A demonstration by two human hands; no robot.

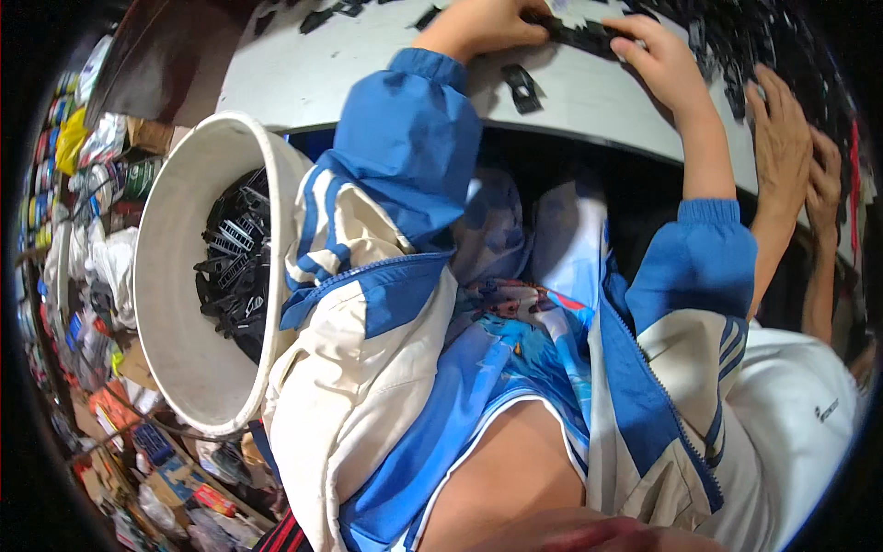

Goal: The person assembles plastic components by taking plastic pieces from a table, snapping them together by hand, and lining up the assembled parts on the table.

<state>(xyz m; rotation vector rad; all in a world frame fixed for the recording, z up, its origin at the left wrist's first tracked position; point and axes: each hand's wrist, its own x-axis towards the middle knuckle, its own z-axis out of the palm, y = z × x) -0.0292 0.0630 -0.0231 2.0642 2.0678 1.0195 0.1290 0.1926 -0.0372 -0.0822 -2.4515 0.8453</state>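
At the top of the view, both my hands are over the white table (303, 78). My left hand (483, 29) pinches one end of a dark, elongated plastic part (585, 37). Closed on the other end, between thumb and fingers, is my right hand (651, 57). The fingertips partly cover the part, so its exact kind cannot be made out. A single black plastic piece with a slot (522, 89) lies on the table just below my hands, touched by neither.
A white bucket (152, 285) holding several black plastic pieces (237, 248) stands at my left. More black pieces (713, 55) are heaped at the table's right. Another person's hands (782, 138) rest near that heap. Cluttered goods (110, 267) fill the far left.
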